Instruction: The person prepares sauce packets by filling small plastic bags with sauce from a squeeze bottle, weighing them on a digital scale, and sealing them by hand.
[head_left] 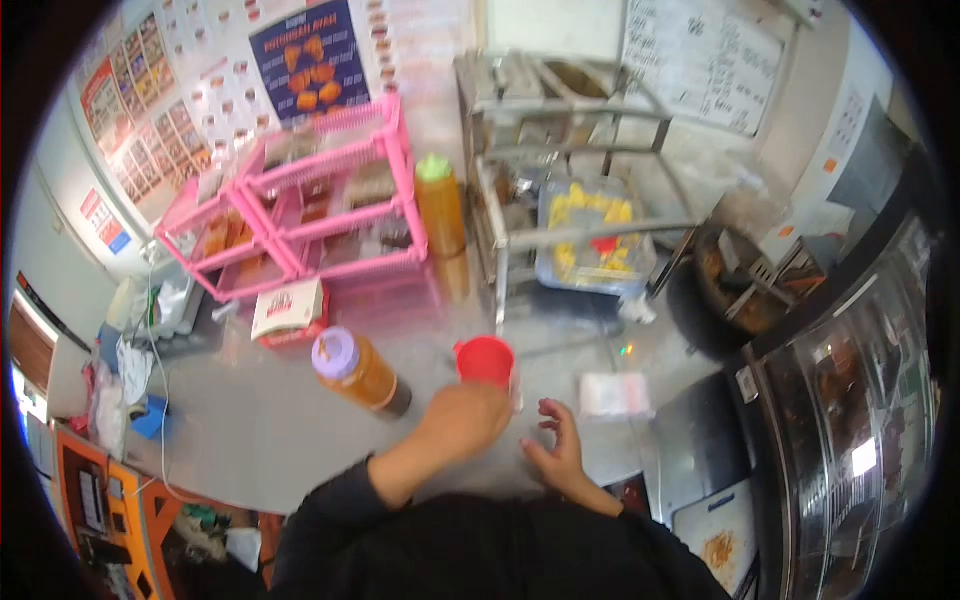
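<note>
Red cup (486,362), round mouth facing up, small side tab, lower edge hidden, above grey counter (250,410)

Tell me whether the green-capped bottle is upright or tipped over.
Upright. The green-capped bottle stands on its base beside the pink rack, with its cap at the top.

From where I stand, a hand could sweep over the grey metal counter (240,410) on the left, short of the purple-capped bottle of amber sauce (362,372). A narrower lane runs between that bottle and the red plastic cup (486,362); another lies between the cup and the flat pink-and-white packet (615,396). Farther back, the pink plastic rack (335,190), the green-capped squeeze bottle (440,208) and the silver metal frame (497,240) block the way, with the round dark pan (710,310) off right
</note>
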